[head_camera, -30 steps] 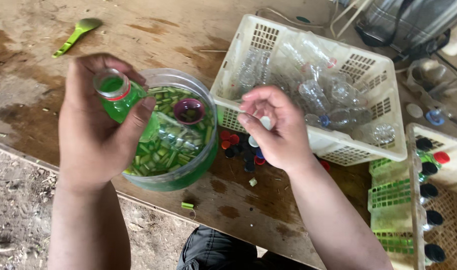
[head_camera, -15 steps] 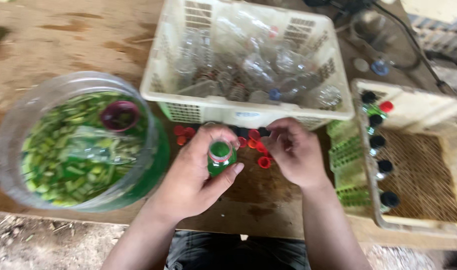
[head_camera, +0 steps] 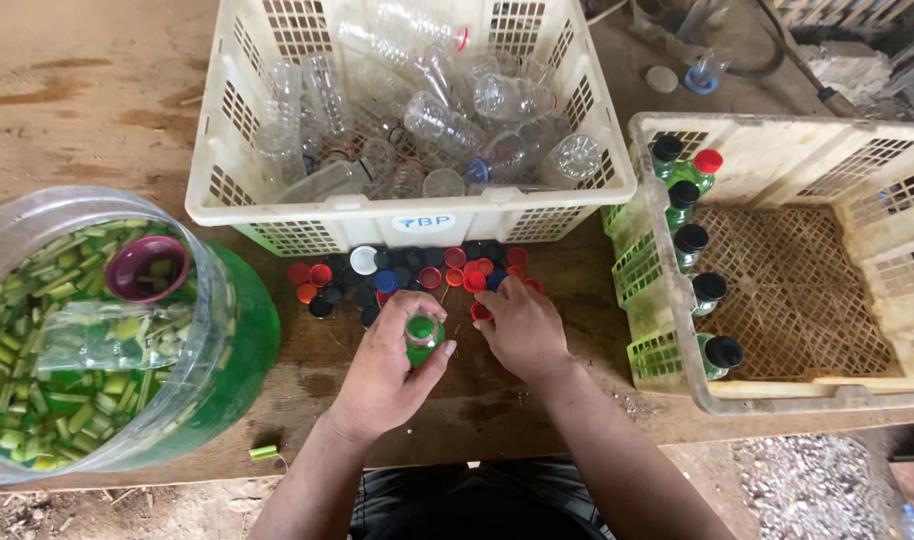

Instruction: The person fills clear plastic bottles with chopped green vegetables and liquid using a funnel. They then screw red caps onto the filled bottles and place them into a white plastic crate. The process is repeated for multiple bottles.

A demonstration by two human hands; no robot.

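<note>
At the lower centre of the frame the left hand [head_camera: 382, 375] is wrapped around a small bottle [head_camera: 422, 338] filled with green liquid, upright and uncapped, its open mouth showing from above. Just right of it the right hand [head_camera: 522, 330] lies with fingers curled down among the loose bottle caps [head_camera: 397, 278] (red, black, blue and one white) scattered on the wooden surface [head_camera: 97, 110]; whether it has pinched one cannot be told. Above the caps, the white basket [head_camera: 417, 215] at upper centre is piled with empty clear plastic bottles. At the left edge a large clear jar [head_camera: 227, 340] holds green liquid with chopped green stalks and a small maroon cup [head_camera: 147, 268] floating on top. The cream crate [head_camera: 777, 385] at right holds a row of filled, capped green bottles [head_camera: 692, 245] along its left wall.
</note>
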